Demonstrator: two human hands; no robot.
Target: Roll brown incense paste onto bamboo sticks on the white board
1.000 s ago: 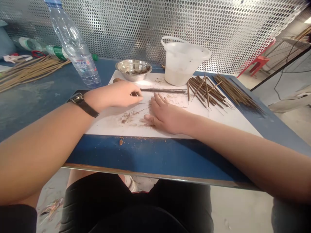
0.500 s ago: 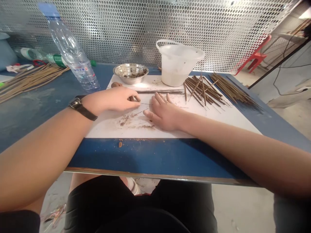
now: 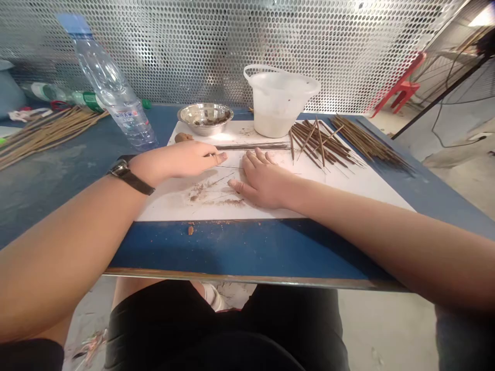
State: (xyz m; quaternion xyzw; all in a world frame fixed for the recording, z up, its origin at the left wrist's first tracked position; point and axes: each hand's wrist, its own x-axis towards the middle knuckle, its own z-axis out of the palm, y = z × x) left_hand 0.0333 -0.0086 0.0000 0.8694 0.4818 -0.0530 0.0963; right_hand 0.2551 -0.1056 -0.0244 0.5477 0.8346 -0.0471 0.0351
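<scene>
My right hand (image 3: 263, 180) lies palm down on a white board (image 3: 332, 198), its fingers outstretched and the thumb spread. A thin dark stick (image 3: 232, 167) runs along the board and passes under that hand. To the left, my left hand (image 3: 189, 158) hovers low with thumb and fingers drawn together near the stick's left end. A brownish bit shows between its fingers, but what they hold is hidden. Just beyond the hands, a bundle of thin bare sticks (image 3: 255, 147) lies crosswise. A brown lump (image 3: 183, 137) sits behind my left hand. Brown crumbs (image 3: 232, 202) and smears mark the board.
At the back stand a metal bowl (image 3: 205, 119) with brown matter and a white plastic bucket (image 3: 280, 103). Coated brown sticks (image 3: 319, 141) lie to the right, with another bundle (image 3: 369, 141) beyond. A clear bottle (image 3: 116, 93) leans left, near long tan strands (image 3: 58, 129).
My left fingers have straightened slightly and shifted a little away from the stick's end. My right hand stays nearly still on the board. The whole view has shifted slightly.
</scene>
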